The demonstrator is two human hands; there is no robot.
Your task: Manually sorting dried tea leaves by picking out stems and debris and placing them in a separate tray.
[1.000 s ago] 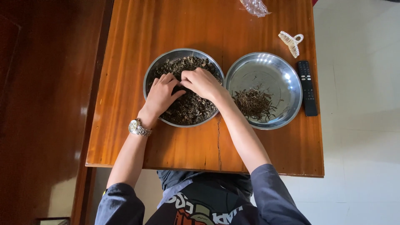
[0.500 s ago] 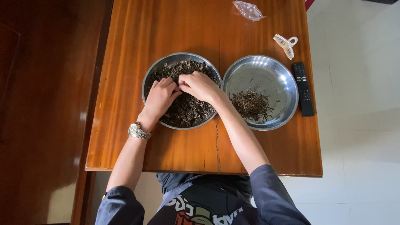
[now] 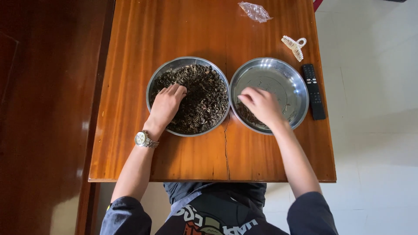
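Note:
Two round steel plates lie side by side on a wooden table (image 3: 183, 156). The left plate (image 3: 156, 79) is heaped with dark dried leaves (image 3: 204, 98). My left hand (image 3: 167, 104), with a wristwatch (image 3: 143, 139) on its wrist, rests palm down on that heap, fingers slightly spread. The right plate (image 3: 283, 72) is mostly bare, with a small dark pile (image 3: 246, 116) at its near left. My right hand (image 3: 260, 105) hovers over that pile with curled fingers; whether it holds leaves is hidden.
A black remote control (image 3: 313, 91) lies just right of the right plate. A pale hair claw clip (image 3: 294, 45) and a crumpled clear plastic wrapper (image 3: 255, 11) sit at the far right of the table. White floor lies to the right, dark wood to the left.
My right hand has moved from the leaf heap in the left plate across to the small pile in the right plate. My left hand stays on the heap.

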